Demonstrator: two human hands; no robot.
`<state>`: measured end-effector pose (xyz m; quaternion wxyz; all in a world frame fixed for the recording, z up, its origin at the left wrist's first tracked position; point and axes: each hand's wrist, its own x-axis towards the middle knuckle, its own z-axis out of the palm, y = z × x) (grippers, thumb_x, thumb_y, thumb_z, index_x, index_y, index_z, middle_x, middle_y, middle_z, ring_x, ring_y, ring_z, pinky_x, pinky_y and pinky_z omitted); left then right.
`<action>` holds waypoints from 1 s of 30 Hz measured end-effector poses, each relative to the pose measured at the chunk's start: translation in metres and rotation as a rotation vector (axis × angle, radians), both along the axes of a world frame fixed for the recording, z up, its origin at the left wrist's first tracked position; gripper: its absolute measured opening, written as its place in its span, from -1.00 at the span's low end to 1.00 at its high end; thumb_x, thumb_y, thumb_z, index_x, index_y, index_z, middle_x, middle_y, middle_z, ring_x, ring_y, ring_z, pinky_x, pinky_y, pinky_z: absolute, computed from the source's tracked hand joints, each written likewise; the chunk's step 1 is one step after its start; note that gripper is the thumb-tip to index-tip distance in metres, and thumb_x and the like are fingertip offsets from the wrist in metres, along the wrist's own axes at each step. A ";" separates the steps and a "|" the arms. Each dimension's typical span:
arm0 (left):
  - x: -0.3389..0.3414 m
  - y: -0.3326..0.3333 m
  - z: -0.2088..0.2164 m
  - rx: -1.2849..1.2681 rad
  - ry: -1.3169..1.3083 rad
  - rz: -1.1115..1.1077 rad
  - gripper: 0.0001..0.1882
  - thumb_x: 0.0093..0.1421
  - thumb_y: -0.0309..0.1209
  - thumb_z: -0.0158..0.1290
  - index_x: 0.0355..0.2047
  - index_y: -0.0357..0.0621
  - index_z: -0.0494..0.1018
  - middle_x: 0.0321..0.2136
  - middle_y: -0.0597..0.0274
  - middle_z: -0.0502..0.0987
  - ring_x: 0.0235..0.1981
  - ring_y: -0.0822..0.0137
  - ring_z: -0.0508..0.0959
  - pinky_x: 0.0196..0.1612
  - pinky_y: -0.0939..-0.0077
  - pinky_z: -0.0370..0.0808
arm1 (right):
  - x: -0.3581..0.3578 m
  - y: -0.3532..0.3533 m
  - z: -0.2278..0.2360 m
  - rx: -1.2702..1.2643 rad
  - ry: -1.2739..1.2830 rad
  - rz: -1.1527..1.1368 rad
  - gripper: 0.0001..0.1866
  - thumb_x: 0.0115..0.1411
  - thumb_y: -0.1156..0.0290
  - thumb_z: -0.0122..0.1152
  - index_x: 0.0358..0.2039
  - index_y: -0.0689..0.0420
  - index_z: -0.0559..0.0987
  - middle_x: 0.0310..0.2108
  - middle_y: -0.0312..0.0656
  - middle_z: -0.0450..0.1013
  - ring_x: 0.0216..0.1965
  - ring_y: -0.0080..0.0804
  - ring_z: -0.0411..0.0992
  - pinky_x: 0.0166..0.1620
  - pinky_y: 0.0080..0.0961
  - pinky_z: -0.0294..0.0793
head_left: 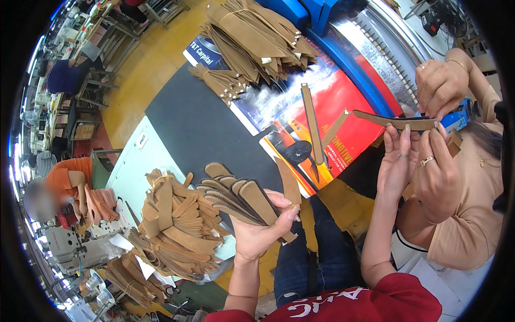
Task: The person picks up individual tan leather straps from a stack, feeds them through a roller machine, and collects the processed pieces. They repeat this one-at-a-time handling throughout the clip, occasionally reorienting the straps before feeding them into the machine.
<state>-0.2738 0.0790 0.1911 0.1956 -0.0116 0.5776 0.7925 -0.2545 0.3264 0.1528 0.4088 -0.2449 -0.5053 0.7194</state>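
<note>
- The left hand (261, 228) is closed around a fanned stack of brown strap pieces (236, 197); the thumb presses over the near ends and the rounded tips spread up and to the left, over the edge of the dark table top (198, 129).
- The right hand (396, 161) is raised with its fingers nearly straight. Its fingertips touch the underside of a long brown strap (397, 121) held level at the right; the pictures do not show a closed grip on it.
- A co-worker's hands in a beige sleeve hold the same strap: one hand (441, 86) pinches it from above, the other (437, 172) sits just beside the person's right hand, below the strap.
- A single strap (312, 124) lies on the red printed sheet (343, 107) between the two hands, pointing far to near, apart from both.
- Far on the table sits a big heap of bundled straps (257, 37), with a smaller bundle (220, 80) just left of it.
- At the near left, a loose pile of strap pieces (177, 231) fills the pale bench (134, 172), close to the fanned stack.
- Open room: the bare dark table surface between the far heap and the fanned stack, and the gap over the person's jeans (316, 252) between the forearms.
- A blue machine edge (354, 75) bounds the table on the far right.
</note>
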 end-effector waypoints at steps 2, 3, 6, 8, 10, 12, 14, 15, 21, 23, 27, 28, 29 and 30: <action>-0.001 0.000 0.001 0.013 0.007 0.001 -0.82 -0.04 -0.68 0.16 -0.39 -0.35 0.44 -0.43 0.15 0.48 -0.49 0.39 0.54 -0.44 0.57 0.52 | 0.000 0.001 -0.003 -0.012 0.006 -0.016 -0.75 0.26 0.43 0.00 -0.08 0.22 0.34 -0.23 -0.14 0.41 -0.23 -0.39 0.48 -0.14 -0.58 0.53; -0.002 0.000 0.002 0.025 0.029 -0.013 -0.82 -0.02 -0.68 0.15 -0.36 -0.35 0.44 -0.42 0.14 0.48 -0.49 0.40 0.54 -0.44 0.58 0.52 | 0.001 0.001 -0.004 -0.028 0.017 -0.015 -0.75 0.25 0.43 0.00 -0.08 0.22 0.34 -0.25 -0.15 0.42 -0.23 -0.40 0.48 -0.14 -0.57 0.53; -0.003 -0.001 0.003 0.053 0.076 -0.062 -0.80 0.03 -0.66 0.11 -0.29 -0.37 0.44 -0.40 0.12 0.46 -0.49 0.42 0.53 -0.44 0.60 0.51 | 0.003 0.002 -0.011 -0.054 0.016 -0.026 -0.72 0.25 0.42 0.00 -0.05 0.22 0.34 -0.27 -0.14 0.43 -0.21 -0.41 0.47 -0.11 -0.56 0.52; -0.002 0.000 0.003 0.037 0.089 -0.078 -0.76 0.05 -0.64 0.09 -0.23 -0.37 0.41 -0.40 0.10 0.45 -0.51 0.41 0.52 -0.47 0.62 0.49 | 0.004 0.002 -0.016 -0.046 0.001 -0.030 -0.71 0.26 0.42 0.00 -0.03 0.23 0.34 -0.26 -0.13 0.44 -0.19 -0.40 0.46 -0.08 -0.55 0.50; -0.001 0.001 0.004 -0.003 0.095 -0.074 -0.70 0.05 -0.61 0.08 -0.18 -0.35 0.35 -0.41 0.06 0.43 -0.57 0.40 0.50 -0.55 0.67 0.44 | 0.006 0.002 -0.021 -0.001 -0.009 -0.016 -0.70 0.26 0.42 -0.01 -0.02 0.25 0.34 -0.25 -0.12 0.45 -0.16 -0.39 0.45 -0.05 -0.53 0.49; 0.000 0.002 0.005 0.001 0.065 -0.058 -0.64 0.04 -0.61 0.09 -0.13 -0.36 0.31 -0.40 0.06 0.43 -0.57 0.40 0.50 -0.55 0.66 0.44 | 0.008 0.002 -0.025 -0.008 0.063 0.039 -0.69 0.26 0.43 -0.01 -0.01 0.26 0.35 -0.21 -0.10 0.45 -0.14 -0.37 0.45 -0.04 -0.53 0.48; 0.000 0.002 0.006 0.025 0.053 -0.053 -0.60 0.05 -0.61 0.09 -0.09 -0.36 0.28 -0.39 0.08 0.45 -0.54 0.42 0.51 -0.51 0.64 0.45 | 0.008 0.003 -0.028 -0.009 0.096 0.075 -0.68 0.25 0.44 -0.01 -0.01 0.26 0.35 -0.18 -0.10 0.44 -0.12 -0.36 0.44 -0.02 -0.53 0.47; 0.000 0.001 0.006 0.043 0.051 -0.057 -0.60 0.06 -0.62 0.08 -0.07 -0.37 0.27 -0.40 0.10 0.47 -0.50 0.43 0.51 -0.46 0.63 0.46 | 0.008 0.004 -0.030 -0.015 0.086 0.077 -0.68 0.25 0.44 -0.01 0.00 0.25 0.35 -0.17 -0.10 0.44 -0.11 -0.35 0.43 -0.01 -0.52 0.46; 0.000 0.003 0.007 0.068 0.036 -0.048 -0.56 0.07 -0.63 0.07 -0.02 -0.35 0.23 -0.40 0.11 0.47 -0.47 0.45 0.51 -0.42 0.61 0.46 | 0.006 0.003 -0.029 0.015 0.104 0.121 -0.66 0.25 0.45 -0.01 0.03 0.22 0.33 -0.12 -0.11 0.41 -0.09 -0.34 0.42 0.02 -0.50 0.42; 0.000 0.005 0.007 0.045 0.041 -0.030 -0.54 0.06 -0.63 0.07 -0.02 -0.34 0.21 -0.39 0.10 0.46 -0.51 0.44 0.49 -0.46 0.62 0.45 | 0.006 0.001 -0.026 0.013 0.132 0.151 -0.65 0.25 0.45 -0.01 0.04 0.22 0.30 -0.12 -0.11 0.41 -0.08 -0.34 0.41 0.03 -0.49 0.41; 0.001 0.007 0.007 -0.004 0.045 0.004 -0.49 0.02 -0.60 0.06 -0.01 -0.32 0.17 -0.39 0.08 0.43 -0.59 0.41 0.46 -0.55 0.63 0.42 | 0.002 -0.002 -0.021 0.012 0.146 0.131 -0.60 0.26 0.43 -0.04 0.10 0.21 0.24 -0.08 -0.10 0.39 -0.02 -0.30 0.37 0.07 -0.43 0.36; 0.001 0.007 0.007 -0.001 0.033 0.004 -0.49 0.01 -0.60 0.06 -0.01 -0.32 0.17 -0.40 0.08 0.42 -0.60 0.40 0.46 -0.55 0.63 0.42 | 0.000 -0.002 -0.020 0.021 0.134 0.089 -0.58 0.27 0.42 -0.05 0.12 0.21 0.22 -0.06 -0.10 0.38 0.00 -0.28 0.35 0.08 -0.40 0.35; 0.003 0.008 0.008 -0.026 0.016 0.044 -0.48 0.00 -0.59 0.07 -0.01 -0.32 0.16 -0.40 0.09 0.42 -0.60 0.40 0.46 -0.55 0.63 0.42 | -0.001 -0.003 -0.019 0.046 0.162 0.111 -0.57 0.27 0.42 -0.06 0.14 0.21 0.20 0.00 -0.10 0.32 0.03 -0.28 0.33 0.09 -0.42 0.35; 0.004 0.008 0.009 -0.037 -0.004 0.074 -0.47 0.00 -0.58 0.07 -0.01 -0.31 0.16 -0.40 0.09 0.41 -0.60 0.39 0.45 -0.55 0.63 0.41 | -0.004 -0.006 -0.020 0.069 0.189 0.099 -0.55 0.28 0.43 -0.08 0.16 0.20 0.18 0.06 -0.11 0.27 0.06 -0.29 0.30 0.10 -0.44 0.35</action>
